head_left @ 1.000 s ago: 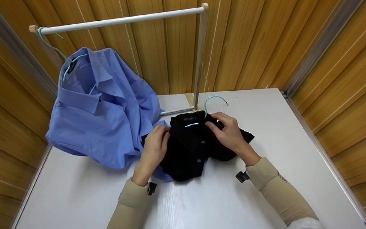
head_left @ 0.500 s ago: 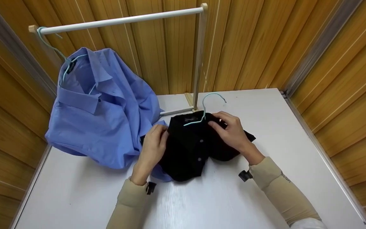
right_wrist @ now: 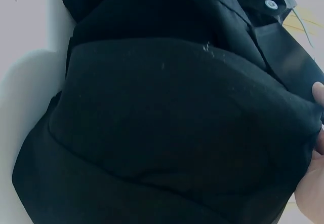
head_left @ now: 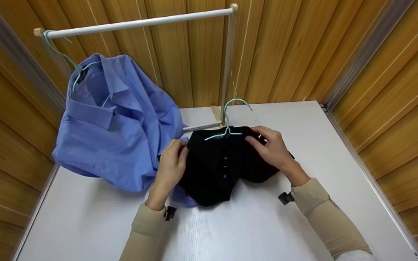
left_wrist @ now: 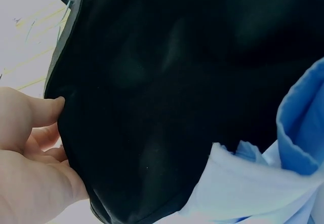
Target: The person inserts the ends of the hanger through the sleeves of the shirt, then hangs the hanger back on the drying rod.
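Observation:
A black button-up shirt [head_left: 205, 170] lies bunched on the white table, with a light-green wire hanger [head_left: 226, 116] at its collar. The hook stands out above the collar, while the hanger's lower arms are largely hidden inside the cloth. My left hand [head_left: 170, 163] pinches the shirt's left shoulder edge between thumb and fingers, as the left wrist view also shows at the cloth's border. On the opposite shoulder, my right hand [head_left: 271, 149] pinches the fabric near the collar. Folds of black cloth [right_wrist: 167, 117] fill most of the right wrist view.
A blue shirt [head_left: 122, 137] hangs on another wire hanger [head_left: 62, 54] from the left end of the rack's white bar [head_left: 140, 23]. Its lower part reaches the table beside and under the black shirt. Wood-panelled walls [head_left: 285, 54] enclose the table [head_left: 321, 152].
My hands have moved slightly apart, spreading the black shirt's shoulders. The hanger hook has shifted left and up, and its arms now show across the collar. The blue shirt stays put.

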Motion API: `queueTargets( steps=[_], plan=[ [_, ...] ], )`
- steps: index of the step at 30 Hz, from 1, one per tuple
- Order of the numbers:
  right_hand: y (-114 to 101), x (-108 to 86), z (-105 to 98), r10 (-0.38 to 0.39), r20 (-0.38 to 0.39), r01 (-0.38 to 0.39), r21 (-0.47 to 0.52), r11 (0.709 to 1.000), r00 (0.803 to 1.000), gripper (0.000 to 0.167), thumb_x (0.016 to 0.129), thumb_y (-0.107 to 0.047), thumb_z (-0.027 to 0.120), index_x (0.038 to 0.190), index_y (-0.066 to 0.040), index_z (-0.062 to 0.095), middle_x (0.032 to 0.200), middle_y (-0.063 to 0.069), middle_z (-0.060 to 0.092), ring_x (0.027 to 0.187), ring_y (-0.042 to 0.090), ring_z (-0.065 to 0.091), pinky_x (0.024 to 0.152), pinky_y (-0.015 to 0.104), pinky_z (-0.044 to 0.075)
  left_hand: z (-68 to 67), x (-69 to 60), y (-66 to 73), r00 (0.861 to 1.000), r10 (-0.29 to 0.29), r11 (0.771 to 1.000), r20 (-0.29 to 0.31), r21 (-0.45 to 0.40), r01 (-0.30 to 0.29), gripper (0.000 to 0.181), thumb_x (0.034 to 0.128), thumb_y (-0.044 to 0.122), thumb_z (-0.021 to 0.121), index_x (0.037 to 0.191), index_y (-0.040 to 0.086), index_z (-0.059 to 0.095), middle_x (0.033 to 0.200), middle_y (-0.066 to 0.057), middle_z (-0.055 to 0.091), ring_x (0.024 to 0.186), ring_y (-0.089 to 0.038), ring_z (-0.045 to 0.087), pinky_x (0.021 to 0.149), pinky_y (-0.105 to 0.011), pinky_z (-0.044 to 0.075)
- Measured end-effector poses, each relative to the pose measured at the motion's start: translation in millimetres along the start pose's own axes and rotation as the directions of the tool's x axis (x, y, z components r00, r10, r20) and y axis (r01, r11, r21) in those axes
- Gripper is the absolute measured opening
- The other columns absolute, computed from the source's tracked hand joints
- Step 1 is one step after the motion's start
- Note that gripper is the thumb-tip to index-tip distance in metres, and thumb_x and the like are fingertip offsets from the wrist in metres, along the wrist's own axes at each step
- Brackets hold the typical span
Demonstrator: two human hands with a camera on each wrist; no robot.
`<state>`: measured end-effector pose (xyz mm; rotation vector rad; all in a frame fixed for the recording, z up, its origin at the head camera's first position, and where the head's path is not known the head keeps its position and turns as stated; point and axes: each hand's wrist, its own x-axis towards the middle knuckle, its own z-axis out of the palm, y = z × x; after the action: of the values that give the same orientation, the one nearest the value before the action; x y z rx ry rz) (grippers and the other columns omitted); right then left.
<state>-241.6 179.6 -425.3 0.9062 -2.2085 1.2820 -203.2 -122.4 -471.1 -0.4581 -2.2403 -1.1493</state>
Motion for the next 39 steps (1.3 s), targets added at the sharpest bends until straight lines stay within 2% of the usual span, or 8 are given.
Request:
queueTargets(
  steps=[4, 10, 15, 21, 28, 30, 34, 39],
  plan=[
    [0.8, -1.6, -1.3, 0.012, 0.003, -0.012, -0.014, 1.000, 1.000, 0.013, 0.090, 0.011, 0.071, 0.103, 0.008, 0.071, 0.094, 0.017, 0.071, 0.080, 0.018, 0.061, 0.074, 0.020, 0.046, 1.1, 0.5, -0.3, 1.000, 0.025, 1.000, 0.000, -0.009, -0.025, 0.005, 0.0972, -0.006, 0.063, 0.097, -0.002, 0.065, 0.089, -0.012, 0.063, 0.079, -0.026, 0.061, 0.073, -0.042, 0.050],
    [2.0, -1.0, -3.7, -0.006, -0.032, 0.005, -0.023, 1.000, 0.999, 0.009, 0.090, 0.013, 0.071, 0.098, 0.009, 0.070, 0.091, 0.018, 0.070, 0.081, 0.022, 0.063, 0.077, 0.021, 0.046, -1.7, 2.3, 2.0, 0.999, 0.054, 0.997, 0.007, -0.046, -0.054, 0.003, 0.0957, -0.002, 0.067, 0.098, -0.002, 0.069, 0.090, -0.011, 0.066, 0.082, -0.024, 0.063, 0.075, -0.040, 0.052],
    [4.7, -2.0, -6.8, 0.000, -0.046, 0.000, -0.014, 1.000, 0.999, 0.009, 0.090, 0.013, 0.070, 0.098, 0.010, 0.069, 0.092, 0.018, 0.070, 0.083, 0.021, 0.063, 0.078, 0.020, 0.047, -10.0, 1.8, 1.5, 0.998, 0.040, 0.998, 0.051, -0.052, -0.037, 0.017, 0.0901, 0.000, 0.074, 0.107, -0.002, 0.070, 0.101, -0.011, 0.069, 0.093, -0.025, 0.065, 0.084, -0.041, 0.052],
    [6.0, -2.3, -9.7, -0.011, -0.060, 0.010, -0.019, 1.000, 0.998, 0.008, 0.089, 0.013, 0.071, 0.096, 0.010, 0.069, 0.090, 0.019, 0.070, 0.083, 0.020, 0.063, 0.078, 0.020, 0.047, -19.3, -0.6, -4.2, 0.995, 0.007, 1.000, 0.103, 0.027, -0.010, 0.033, 0.0822, -0.005, 0.079, 0.113, 0.000, 0.070, 0.108, -0.012, 0.068, 0.099, -0.028, 0.064, 0.089, -0.043, 0.051],
    [9.1, -2.2, -10.9, -0.022, -0.068, 0.022, 0.000, 1.000, 0.997, 0.009, 0.089, 0.014, 0.070, 0.097, 0.010, 0.069, 0.092, 0.019, 0.070, 0.084, 0.025, 0.065, 0.080, 0.020, 0.048, -23.9, -3.1, -10.3, 0.992, 0.041, 0.986, 0.116, 0.155, -0.059, 0.049, 0.0724, -0.012, 0.081, 0.117, 0.002, 0.067, 0.108, -0.012, 0.066, 0.104, -0.035, 0.064, 0.094, -0.050, 0.049],
    [9.6, -2.4, -11.1, -0.014, -0.068, 0.015, 0.019, 1.000, 0.998, 0.008, 0.090, 0.013, 0.069, 0.097, 0.011, 0.069, 0.092, 0.020, 0.070, 0.082, 0.025, 0.065, 0.078, 0.019, 0.047, -24.5, -3.9, -11.0, 0.993, 0.048, 0.983, 0.108, 0.174, -0.066, 0.046, 0.0740, -0.011, 0.083, 0.116, 0.003, 0.067, 0.107, -0.012, 0.065, 0.103, -0.036, 0.064, 0.093, -0.050, 0.049],
    [10.0, -2.7, -11.3, -0.005, -0.065, 0.007, 0.040, 0.999, 0.998, 0.007, 0.090, 0.012, 0.069, 0.098, 0.011, 0.069, 0.090, 0.021, 0.070, 0.080, 0.018, 0.063, 0.075, 0.017, 0.046, -25.4, -4.5, -11.8, 0.996, 0.058, 0.986, 0.071, 0.151, -0.068, 0.025, 0.0866, -0.003, 0.077, 0.110, 0.003, 0.068, 0.104, -0.010, 0.066, 0.101, -0.033, 0.066, 0.091, -0.047, 0.051],
    [10.3, -2.2, -11.4, -0.018, -0.073, 0.020, 0.033, 0.999, 0.997, 0.009, 0.089, 0.014, 0.070, 0.097, 0.010, 0.069, 0.090, 0.019, 0.070, 0.082, 0.016, 0.063, 0.076, 0.018, 0.047, -27.6, -3.0, -15.1, 0.997, 0.067, 0.997, 0.026, 0.038, -0.068, 0.007, 0.0959, 0.005, 0.071, 0.103, 0.003, 0.071, 0.099, -0.008, 0.069, 0.096, -0.025, 0.067, 0.088, -0.041, 0.053]
  ],
)
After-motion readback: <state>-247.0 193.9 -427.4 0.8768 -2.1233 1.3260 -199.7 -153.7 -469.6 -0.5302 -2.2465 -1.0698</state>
